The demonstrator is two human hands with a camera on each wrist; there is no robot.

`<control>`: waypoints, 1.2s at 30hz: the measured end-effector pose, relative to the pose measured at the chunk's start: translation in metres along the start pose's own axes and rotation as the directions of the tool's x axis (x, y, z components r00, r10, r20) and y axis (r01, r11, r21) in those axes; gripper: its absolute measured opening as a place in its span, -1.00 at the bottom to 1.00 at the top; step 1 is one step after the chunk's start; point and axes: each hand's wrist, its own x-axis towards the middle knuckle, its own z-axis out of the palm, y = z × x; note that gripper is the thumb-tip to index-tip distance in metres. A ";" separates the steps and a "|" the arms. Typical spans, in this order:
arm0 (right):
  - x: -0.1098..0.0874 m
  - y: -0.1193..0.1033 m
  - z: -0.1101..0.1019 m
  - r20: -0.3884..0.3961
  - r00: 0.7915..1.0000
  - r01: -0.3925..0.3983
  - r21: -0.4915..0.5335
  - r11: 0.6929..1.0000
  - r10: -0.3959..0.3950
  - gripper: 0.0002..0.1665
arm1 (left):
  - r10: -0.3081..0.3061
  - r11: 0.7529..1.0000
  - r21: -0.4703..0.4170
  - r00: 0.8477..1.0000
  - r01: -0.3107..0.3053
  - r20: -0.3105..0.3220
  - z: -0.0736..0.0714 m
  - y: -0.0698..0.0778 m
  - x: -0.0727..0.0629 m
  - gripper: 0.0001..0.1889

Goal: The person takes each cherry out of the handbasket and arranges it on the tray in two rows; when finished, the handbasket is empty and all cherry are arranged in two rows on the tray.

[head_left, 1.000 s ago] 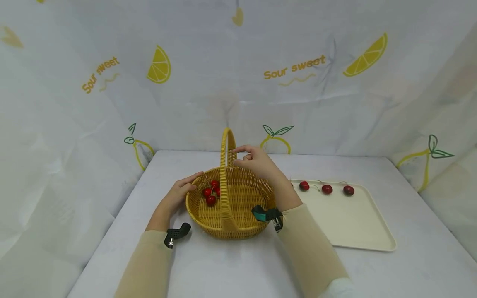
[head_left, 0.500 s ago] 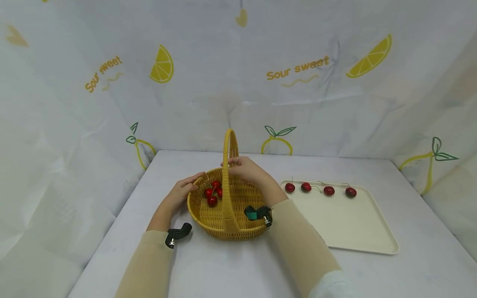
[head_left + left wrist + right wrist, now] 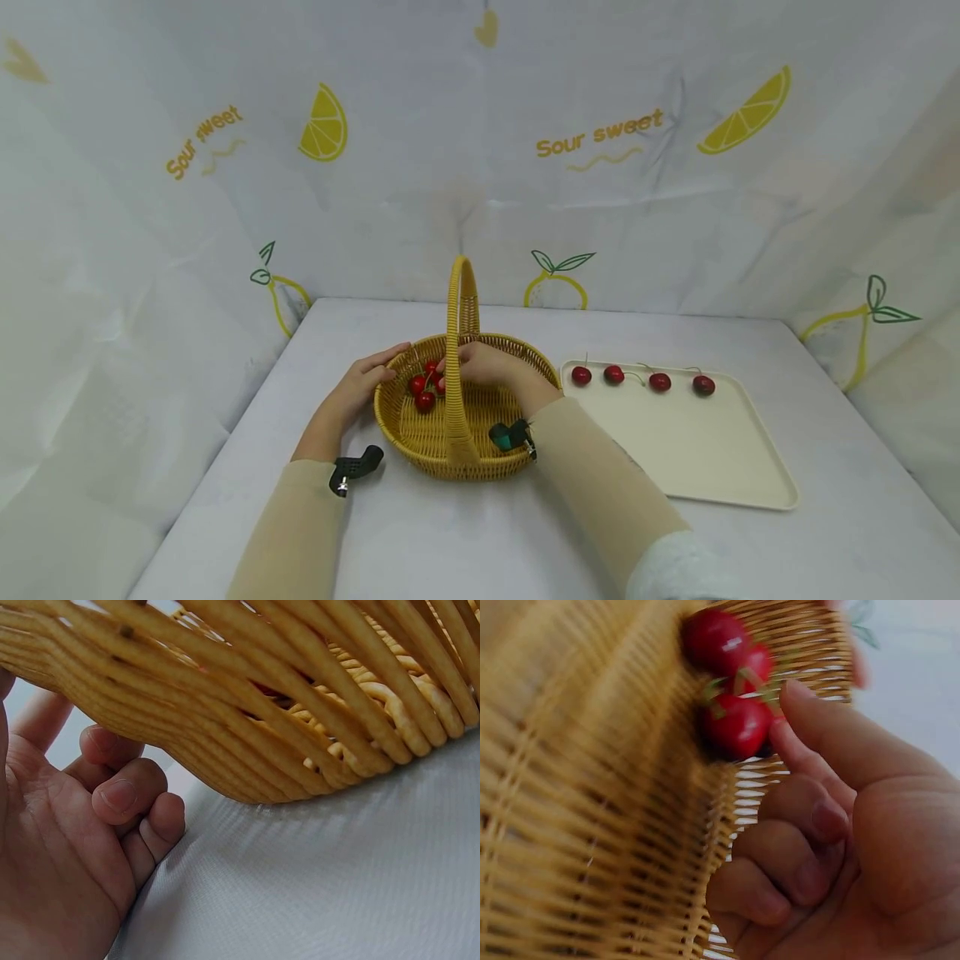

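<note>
Yellow wicker forms the basket (image 3: 491, 473). Head view: its handle (image 3: 452, 375) stands upright and partly masks the tips of the right hand (image 3: 491, 367). Inside the basket, a cluster of red cherries (image 3: 418, 385) lies at and just past those fingertips. Fingers of the left hand (image 3: 354, 396) rest at the opposite rim; whether they grip it or only steady it cannot be told. Only this view shows the tray (image 3: 720, 450), well apart from the fingertips of both hands, with its row of four cherries (image 3: 660, 382).

Left wrist view: exposes what the head view hides, three loosely curled fingers close beside the basket's outer wall, low over the white cloth (image 3: 322, 892). Expect a light basket with some spring in the weave; brace it at the rim, not on single strands.

Right wrist view: thumb and forefinger extend, slightly parted, with a cherry just ahead of the forefinger; blur prevents confirming contact. The other three fingers fold toward the palm. Green stems (image 3: 717, 708) also show. Expect smooth, light fruit, prone to roll; pinch gently across the sides, using thumb and forefinger pads.
</note>
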 end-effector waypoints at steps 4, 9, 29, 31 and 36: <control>0.001 0.000 0.005 0.012 1.000 -0.025 -0.126 0.992 0.026 -0.69 | 0.005 1.000 -0.013 1.000 -0.005 0.000 0.001 0.000 0.000 -0.39; 0.002 0.003 0.005 0.018 0.998 -0.049 -0.179 0.983 0.053 -0.74 | -0.001 1.000 -0.020 1.000 0.001 -0.009 0.002 0.000 0.000 -0.39; -0.005 -0.001 -0.002 0.003 1.000 0.027 -0.129 0.991 -0.027 -0.87 | 0.004 1.000 -0.014 1.000 -0.004 -0.010 0.001 0.000 0.000 -0.38; -0.007 -0.001 -0.005 -0.011 0.999 0.037 -0.089 0.995 -0.038 -0.88 | 0.001 1.000 -0.019 1.000 -0.001 -0.008 0.001 0.000 0.000 -0.38; -0.014 -0.003 -0.013 -0.043 0.994 0.104 -0.027 0.994 -0.105 -0.83 | 0.001 1.000 -0.015 1.000 -0.001 -0.008 0.001 0.000 0.000 -0.38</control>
